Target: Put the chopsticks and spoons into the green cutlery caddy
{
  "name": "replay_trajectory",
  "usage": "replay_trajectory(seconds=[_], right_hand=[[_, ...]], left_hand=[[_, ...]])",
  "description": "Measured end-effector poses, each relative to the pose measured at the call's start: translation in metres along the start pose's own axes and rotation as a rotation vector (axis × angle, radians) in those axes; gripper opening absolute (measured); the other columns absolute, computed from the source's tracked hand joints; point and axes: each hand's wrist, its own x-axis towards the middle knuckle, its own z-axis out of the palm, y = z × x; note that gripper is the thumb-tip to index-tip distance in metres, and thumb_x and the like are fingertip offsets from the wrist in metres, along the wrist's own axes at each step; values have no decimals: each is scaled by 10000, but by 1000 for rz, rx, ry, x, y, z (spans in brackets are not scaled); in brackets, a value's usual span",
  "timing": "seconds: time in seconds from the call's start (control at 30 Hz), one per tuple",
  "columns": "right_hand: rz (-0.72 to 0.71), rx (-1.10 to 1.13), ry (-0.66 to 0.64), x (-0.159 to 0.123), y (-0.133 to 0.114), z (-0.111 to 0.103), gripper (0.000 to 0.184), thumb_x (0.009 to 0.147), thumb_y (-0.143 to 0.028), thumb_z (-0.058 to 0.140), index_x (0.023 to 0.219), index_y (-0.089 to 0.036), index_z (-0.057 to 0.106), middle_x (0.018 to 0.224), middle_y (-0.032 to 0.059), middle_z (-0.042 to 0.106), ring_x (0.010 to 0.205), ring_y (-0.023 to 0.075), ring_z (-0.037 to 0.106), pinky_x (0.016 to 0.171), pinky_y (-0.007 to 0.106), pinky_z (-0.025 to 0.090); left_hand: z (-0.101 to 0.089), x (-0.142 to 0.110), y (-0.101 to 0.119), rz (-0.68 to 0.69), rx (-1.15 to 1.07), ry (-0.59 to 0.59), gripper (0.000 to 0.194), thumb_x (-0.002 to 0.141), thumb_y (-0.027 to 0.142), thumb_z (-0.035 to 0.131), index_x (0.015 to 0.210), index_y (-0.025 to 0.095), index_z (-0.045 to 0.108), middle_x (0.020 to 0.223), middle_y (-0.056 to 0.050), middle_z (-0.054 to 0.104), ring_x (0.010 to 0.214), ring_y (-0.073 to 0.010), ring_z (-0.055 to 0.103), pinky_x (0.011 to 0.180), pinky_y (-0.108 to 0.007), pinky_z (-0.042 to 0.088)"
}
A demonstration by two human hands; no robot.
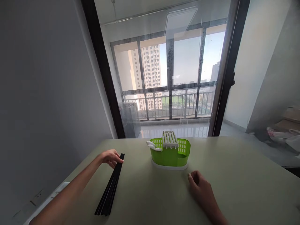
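A bundle of several black chopsticks (112, 189) lies slanted on the left of the table. My left hand (112, 157) is closed round its far end, with the thumb on top. At the table's middle stands a green cutlery basket (168, 156) on a white base, with a white slotted rack (170, 139) across its top. White spoons (153, 146) stick out of the basket's left compartment. The right compartment shows its grid wall. Just in front and to the right of the basket, my right hand (200, 184) is curled, with nothing visible in its fingers.
The pale green table (145, 193) reaches to a dark-framed glass door (221, 93) at the back. A grey wall (51, 78) borders the left side, with a white power strip (61, 187) beside the table. Bags and boxes (288, 131) lie on the floor at the right.
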Motion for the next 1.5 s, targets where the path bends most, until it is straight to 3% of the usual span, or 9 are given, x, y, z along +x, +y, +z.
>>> replay_trajectory(seconds=[0.33,0.57,0.77,1.03,1.27,1.5], right_hand=[[-10,-18,3,0,-1,-4,368,863,-582,440,690,-257,439,594,-31,505,575,174,485,583,281,393],[27,-44,-29,0,-6,-8,387,832,-609,446,681,-253,462,583,-37,483,575,172,478,580,277,389],[17,-24,-29,0,-8,-9,392,826,-616,445,678,-253,454,586,-36,473,578,170,464,575,277,393],[2,-33,-10,0,-10,-9,413,816,-639,440,667,-254,463,567,-27,492,557,176,469,562,285,390],[9,-31,-27,-1,-6,-9,399,831,-625,444,690,-252,474,582,-29,496,576,179,481,586,287,397],[3,-25,-25,-1,-7,-10,399,835,-622,447,680,-254,460,588,-26,492,576,179,477,575,282,395]], left_hand=[[14,8,-18,-32,25,68,476,327,432,941,612,133,706,750,-122,761,679,-264,731,619,-323,619],[15,10,-36,-65,61,131,468,323,434,945,568,148,667,608,-92,696,642,-258,703,613,-361,627],[21,22,-43,-82,175,227,412,363,375,915,541,157,615,578,-94,671,577,-248,676,570,-385,617],[28,34,-45,-78,389,361,275,451,294,798,463,180,548,432,-67,553,505,-296,653,501,-449,596],[29,35,-46,-76,425,371,247,477,330,777,503,186,578,416,-77,559,518,-332,670,519,-488,595],[26,28,-44,-68,447,332,352,513,401,803,455,192,525,416,-112,578,527,-337,685,558,-471,595]])
